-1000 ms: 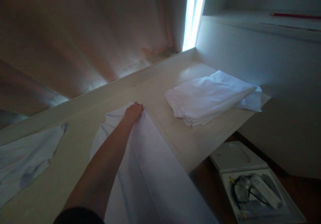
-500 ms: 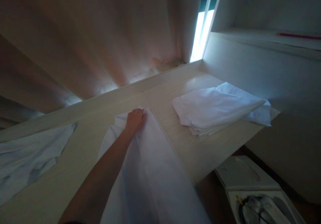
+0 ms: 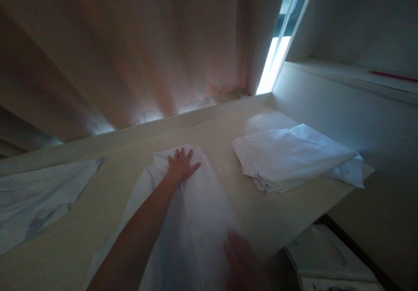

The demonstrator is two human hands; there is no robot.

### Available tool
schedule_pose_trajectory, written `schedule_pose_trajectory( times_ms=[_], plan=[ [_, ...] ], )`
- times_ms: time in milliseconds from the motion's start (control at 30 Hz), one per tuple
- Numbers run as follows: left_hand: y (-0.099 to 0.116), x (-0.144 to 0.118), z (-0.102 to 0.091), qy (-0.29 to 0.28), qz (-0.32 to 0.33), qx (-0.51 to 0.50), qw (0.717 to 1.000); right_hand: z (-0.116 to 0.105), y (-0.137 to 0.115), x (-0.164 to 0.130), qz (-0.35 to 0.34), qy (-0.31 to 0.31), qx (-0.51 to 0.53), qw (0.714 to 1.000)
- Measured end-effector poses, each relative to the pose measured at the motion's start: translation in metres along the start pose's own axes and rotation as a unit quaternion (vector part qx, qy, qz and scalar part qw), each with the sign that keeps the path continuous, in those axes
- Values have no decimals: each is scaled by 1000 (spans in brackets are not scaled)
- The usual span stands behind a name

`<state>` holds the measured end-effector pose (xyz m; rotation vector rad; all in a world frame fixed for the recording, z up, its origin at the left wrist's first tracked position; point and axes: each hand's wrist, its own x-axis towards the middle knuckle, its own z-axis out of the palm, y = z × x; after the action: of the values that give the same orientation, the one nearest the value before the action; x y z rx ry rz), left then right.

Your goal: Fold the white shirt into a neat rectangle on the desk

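A long white cloth (image 3: 199, 221) lies across the pale wooden table (image 3: 98, 212) and hangs over its near edge. My left hand (image 3: 181, 165) rests flat on the cloth's far end, palm down, fingers spread. My right hand (image 3: 243, 260) shows as a dark blur at the bottom, over the cloth's near right side. Whether it grips anything is not visible.
A stack of folded white cloths (image 3: 294, 158) sits on the table's right end beside a white wall. Another crumpled white cloth (image 3: 39, 195) lies at the left. Pinkish curtains (image 3: 130, 51) hang behind the table. A white box (image 3: 326, 260) stands on the floor at lower right.
My left hand went from closed on the cloth's far end to flat with fingers spread. My right hand has come into view at the bottom. The view has tilted upward.
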<state>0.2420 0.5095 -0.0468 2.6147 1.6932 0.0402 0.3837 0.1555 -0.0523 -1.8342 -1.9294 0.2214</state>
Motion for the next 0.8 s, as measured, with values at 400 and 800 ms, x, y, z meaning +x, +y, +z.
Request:
schedule_pose_trajectory(
  times_ms=[400,800],
  plan=[
    [-2,1,7,42,-5,-6,999,5,20,39,-44,-64,-148,986],
    [15,17,-30,60,275,65,957,-21,21,120,128,-63,-57,988]
  ],
)
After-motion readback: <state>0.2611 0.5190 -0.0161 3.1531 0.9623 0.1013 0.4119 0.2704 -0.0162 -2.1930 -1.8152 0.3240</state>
